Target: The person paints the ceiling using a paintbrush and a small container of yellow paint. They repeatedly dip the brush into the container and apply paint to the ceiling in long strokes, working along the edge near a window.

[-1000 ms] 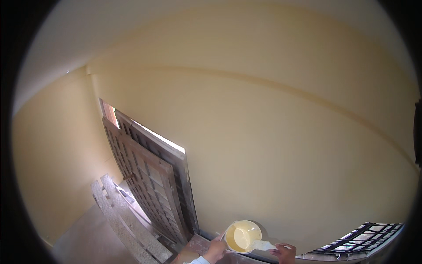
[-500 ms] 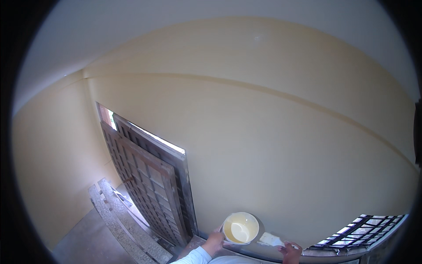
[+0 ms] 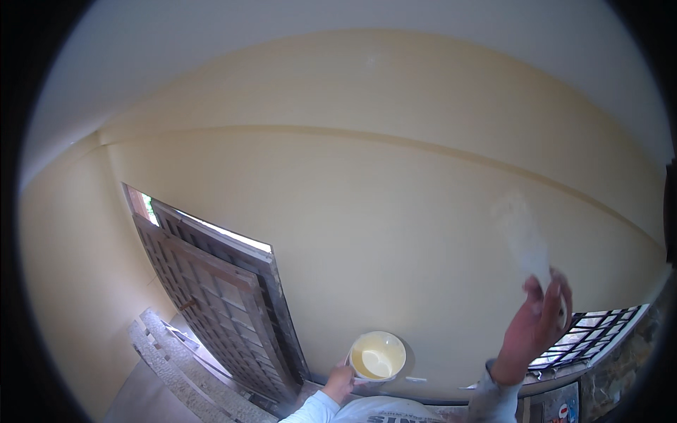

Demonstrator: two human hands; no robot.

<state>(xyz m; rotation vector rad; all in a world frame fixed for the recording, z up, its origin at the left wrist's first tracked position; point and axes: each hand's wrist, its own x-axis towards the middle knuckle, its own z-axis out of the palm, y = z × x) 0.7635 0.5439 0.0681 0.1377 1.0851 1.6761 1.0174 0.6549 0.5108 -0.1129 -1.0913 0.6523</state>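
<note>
My left hand (image 3: 339, 380) grips the side of a white bucket (image 3: 376, 341) with pale yellow paint inside, low at the bottom centre. My right hand (image 3: 536, 317) is raised on the right, its fingers closed on a wide whitish paintbrush (image 3: 525, 233). The brush points upward against the pale yellow wall (image 3: 395, 211) and is smeared by motion, so whether it touches the wall cannot be told.
Weathered wooden panelled door leaves (image 3: 204, 296) stand at the left beside speckled planks (image 3: 169, 370). A barred window (image 3: 592, 331) is at lower right, with a stone surface (image 3: 631, 352) beside it. A white ceiling (image 3: 352, 14) curves above.
My right hand has swung up and to the right, lifting the brush away from the bucket. The bucket sits slightly left of where it was a half second ago in the view.
</note>
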